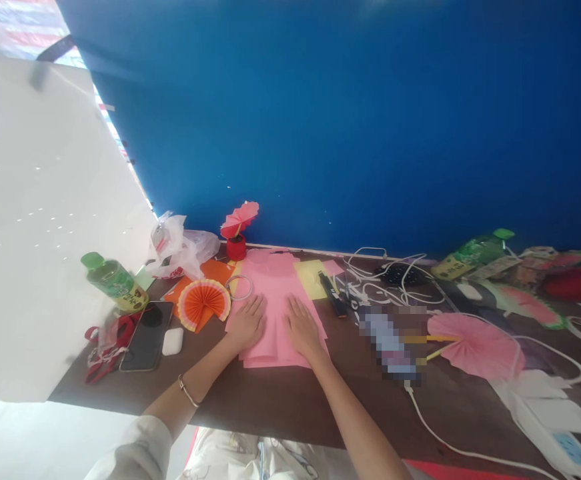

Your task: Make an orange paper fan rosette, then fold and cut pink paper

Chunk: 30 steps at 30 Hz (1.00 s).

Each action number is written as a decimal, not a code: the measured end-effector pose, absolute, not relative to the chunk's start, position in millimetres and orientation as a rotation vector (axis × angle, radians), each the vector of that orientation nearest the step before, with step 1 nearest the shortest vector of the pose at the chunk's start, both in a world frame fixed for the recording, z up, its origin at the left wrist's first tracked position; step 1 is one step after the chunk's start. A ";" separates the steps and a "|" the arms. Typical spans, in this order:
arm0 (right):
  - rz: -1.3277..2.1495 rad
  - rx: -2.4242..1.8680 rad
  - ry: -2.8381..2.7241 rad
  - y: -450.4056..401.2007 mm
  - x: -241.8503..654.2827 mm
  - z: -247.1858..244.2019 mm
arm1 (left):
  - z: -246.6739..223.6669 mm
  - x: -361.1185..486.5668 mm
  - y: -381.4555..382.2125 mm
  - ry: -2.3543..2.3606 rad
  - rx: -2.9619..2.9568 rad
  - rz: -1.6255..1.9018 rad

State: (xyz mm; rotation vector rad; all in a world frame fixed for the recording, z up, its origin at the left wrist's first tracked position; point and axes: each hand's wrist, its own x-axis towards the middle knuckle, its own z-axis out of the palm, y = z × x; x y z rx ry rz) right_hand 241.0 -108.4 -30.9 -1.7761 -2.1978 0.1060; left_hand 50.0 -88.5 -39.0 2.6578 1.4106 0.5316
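While both bare hands lie flat on it, the pink paper stretches across the middle of the counter, from close to the back edge down to a little short of the front edge. From where I stand, its stepped outline suggests several sheets overlapping. The left hand rests on the paper's left side, the right hand on its right, a pink strip showing between them. On each, the fingers are stretched out and almost straight, palm down, grasping nothing.

I'd expect the paper to be very light and fairly limp, quick to slide or crease, and easily torn. Its loose corners nearest the counter's front edge look the best place to pinch, with a flat palm steadying the middle.

A thin ring overlaps its left edge, near a pleated orange fan. Toward the back edge sits a small red pot; on the right, yellow paper adjoins the pink, with a black cutter just beside.
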 end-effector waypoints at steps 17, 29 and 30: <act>0.196 -1.710 -2.343 -119.1 254.6 -22.6 | -31.8 51.2 -95.4 1.348 2.691 0.473; 0.194 -1.717 -2.267 -108.0 276.7 -35.3 | -37.3 24.5 -90.5 1.436 2.740 0.491; 0.203 -1.698 -2.242 -107.7 276.5 -35.4 | -37.6 25.9 -89.8 1.447 2.738 0.476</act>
